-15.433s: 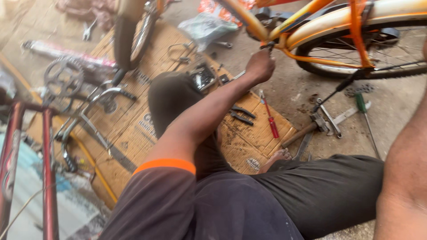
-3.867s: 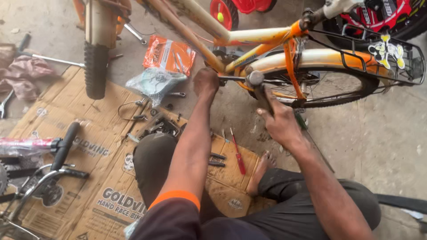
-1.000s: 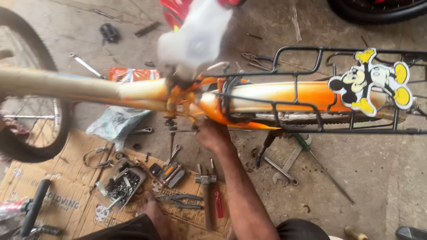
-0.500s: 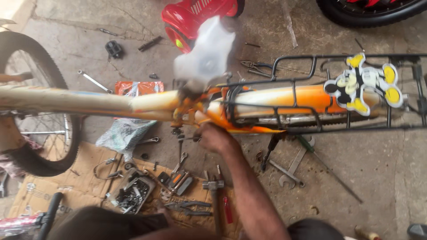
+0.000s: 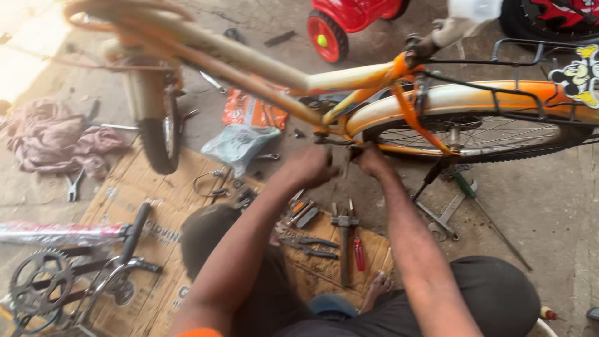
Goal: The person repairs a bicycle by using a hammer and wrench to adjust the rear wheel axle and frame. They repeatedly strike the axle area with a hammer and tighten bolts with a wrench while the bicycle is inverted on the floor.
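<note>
An orange and cream child's bicycle (image 5: 324, 78) stands across the floor in front of me, its rear wheel (image 5: 480, 134) to the right. Both my hands reach under the frame where the tubes meet near the crank. My left hand (image 5: 309, 165) is curled shut there, apparently around a small part or tool that I cannot make out. My right hand (image 5: 371, 159) grips something at the same spot, just in front of the rear tyre; its fingers are closed and what they hold is hidden.
Flattened cardboard (image 5: 156, 206) under my legs carries pliers (image 5: 312, 243), a hammer (image 5: 344, 240), a red-handled screwdriver (image 5: 357, 246) and small parts. A chainring and crank (image 5: 40, 281) lie bottom left. Rags (image 5: 56, 140) at left, plastic bags (image 5: 246, 125), a spanner (image 5: 446, 212), a red toy vehicle (image 5: 349, 19) behind.
My view has pulled back and swung left, bringing the front wheel and frame into sight. My left hand has come up beside my right one under the frame.
</note>
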